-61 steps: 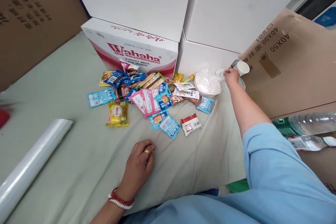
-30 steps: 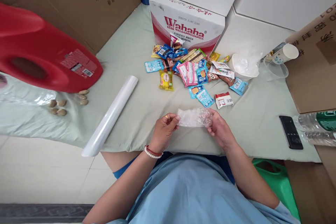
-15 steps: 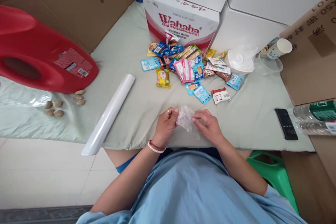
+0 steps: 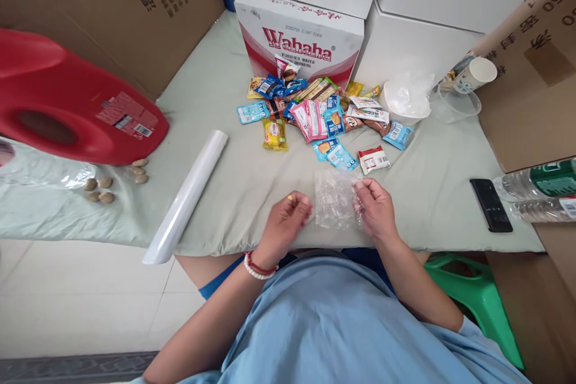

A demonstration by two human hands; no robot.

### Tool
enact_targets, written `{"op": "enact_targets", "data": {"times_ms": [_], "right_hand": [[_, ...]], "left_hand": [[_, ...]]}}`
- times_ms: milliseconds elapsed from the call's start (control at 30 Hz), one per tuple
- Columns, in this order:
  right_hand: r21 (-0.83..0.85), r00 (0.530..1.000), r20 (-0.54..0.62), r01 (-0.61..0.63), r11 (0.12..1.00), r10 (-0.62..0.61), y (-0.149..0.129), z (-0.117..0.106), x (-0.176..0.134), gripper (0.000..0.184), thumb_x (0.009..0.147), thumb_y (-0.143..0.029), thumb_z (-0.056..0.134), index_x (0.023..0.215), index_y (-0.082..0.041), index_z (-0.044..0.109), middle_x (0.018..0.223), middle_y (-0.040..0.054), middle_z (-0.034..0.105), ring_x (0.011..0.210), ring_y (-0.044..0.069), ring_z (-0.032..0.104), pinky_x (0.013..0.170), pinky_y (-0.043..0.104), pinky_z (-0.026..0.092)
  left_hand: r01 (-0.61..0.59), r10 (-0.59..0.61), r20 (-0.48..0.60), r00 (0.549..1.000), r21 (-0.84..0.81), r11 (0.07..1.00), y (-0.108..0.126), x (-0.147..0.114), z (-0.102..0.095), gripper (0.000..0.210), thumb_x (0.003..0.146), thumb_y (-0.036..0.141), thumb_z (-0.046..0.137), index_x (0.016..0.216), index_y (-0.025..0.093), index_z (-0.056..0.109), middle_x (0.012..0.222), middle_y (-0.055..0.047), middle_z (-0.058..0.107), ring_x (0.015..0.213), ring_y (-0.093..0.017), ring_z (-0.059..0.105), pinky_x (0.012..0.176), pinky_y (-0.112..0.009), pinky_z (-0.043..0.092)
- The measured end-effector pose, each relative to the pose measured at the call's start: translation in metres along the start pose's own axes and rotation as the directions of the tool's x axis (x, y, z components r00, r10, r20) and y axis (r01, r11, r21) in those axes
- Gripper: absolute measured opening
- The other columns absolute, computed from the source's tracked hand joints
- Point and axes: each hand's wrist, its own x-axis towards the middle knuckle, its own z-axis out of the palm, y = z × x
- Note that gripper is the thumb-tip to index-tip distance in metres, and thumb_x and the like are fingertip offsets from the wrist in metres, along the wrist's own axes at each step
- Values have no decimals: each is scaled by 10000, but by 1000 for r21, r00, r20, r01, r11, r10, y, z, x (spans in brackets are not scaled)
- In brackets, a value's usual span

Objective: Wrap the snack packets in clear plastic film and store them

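Note:
A crinkled clear plastic bag [image 4: 335,201] hangs spread out flat above the table's front. My right hand [image 4: 375,207] pinches it by its right edge, thumb against the fingers. Just left of the bag is my left hand [image 4: 290,216], its fingers curled in and the thumb against them; it looks slightly apart from the bag, with nothing seen in it. Beyond the hands lies a heap of packaged snacks, with a red and white packet [image 4: 374,159] and a light blue packet [image 4: 342,158] nearest the bag.
A white roll [image 4: 186,198] lies at left, overhanging the table edge. Farther left are a large red jug [image 4: 81,102] and several brown nuts [image 4: 105,197]. A Wahaha box [image 4: 299,36] stands behind the snacks. Rightward are a white bowl [image 4: 405,109], black phone [image 4: 490,205] and bottles [image 4: 546,180].
The bag has gone from bunched up to spread flat. My right hand has moved right with it, and my left hand has come away from its left side.

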Motion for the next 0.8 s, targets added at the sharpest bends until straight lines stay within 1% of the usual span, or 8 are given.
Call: {"op": "enact_targets", "data": {"times_ms": [100,167,233,333,433,533,633,800], "right_hand": [[-242,977,153,185,953,-151,-3,7,-13,309,932,-536,691,940,-228,669,608,-55,551,539,106,500,543,239,406],[-337,928,339,274,901,-156,-5,9,-21,274,942,-491,687,998,-223,702,650,-43,584,596,116,527,613,254,439],[-332,885,455,267,905,-94,-8,7,-24,311,938,-509,680,1057,-223,709,695,-34,598,637,127,543,639,262,458],[-304,937,343,179,936,-68,-12,2,-20,411,914,-603,670,1080,-228,686,747,-19,590,673,145,552,596,258,460],[-356,953,259,243,902,-155,-14,5,-10,436,790,-580,810,1029,-230,706,919,23,635,808,167,593,643,266,487],[-295,944,298,230,927,-139,-13,12,-1,344,819,-545,788,912,-219,730,919,30,657,810,164,598,708,287,493],[-125,979,200,59,990,-34,-12,10,7,377,783,-573,813,834,-218,696,763,-14,602,663,126,516,626,267,448],[42,983,114,-146,988,141,-11,-22,17,431,646,-516,934,793,-214,663,693,-52,531,550,76,407,487,216,329]], "left_hand": [[43,-29,117,993,-116,992,3,-4,25,513,874,693,685,1006,199,639,1017,-50,656,907,-186,655,733,-295,556],[20,-8,90,996,-139,990,1,-1,33,496,857,665,723,1010,200,638,1023,-43,665,949,-193,648,823,-318,554],[-44,44,11,999,-69,997,-3,3,35,434,884,620,710,918,192,646,897,-17,659,870,-170,617,821,-297,516],[-101,104,-32,994,89,991,-6,4,32,435,941,603,631,817,187,664,792,-9,646,790,-163,579,753,-283,475],[-104,98,43,994,153,983,-6,0,29,492,943,642,605,786,182,677,789,-30,678,803,-185,606,753,-295,482],[-42,41,26,999,24,999,-5,-2,26,538,907,701,625,838,174,710,864,-69,739,845,-207,668,806,-316,522],[44,-54,-55,997,-156,987,-4,0,13,569,842,726,690,918,164,729,958,-110,774,860,-216,713,818,-331,557],[42,-99,-275,956,-204,978,1,7,-26,458,791,637,759,800,191,657,760,-25,699,621,-129,591,606,-259,476]]}}
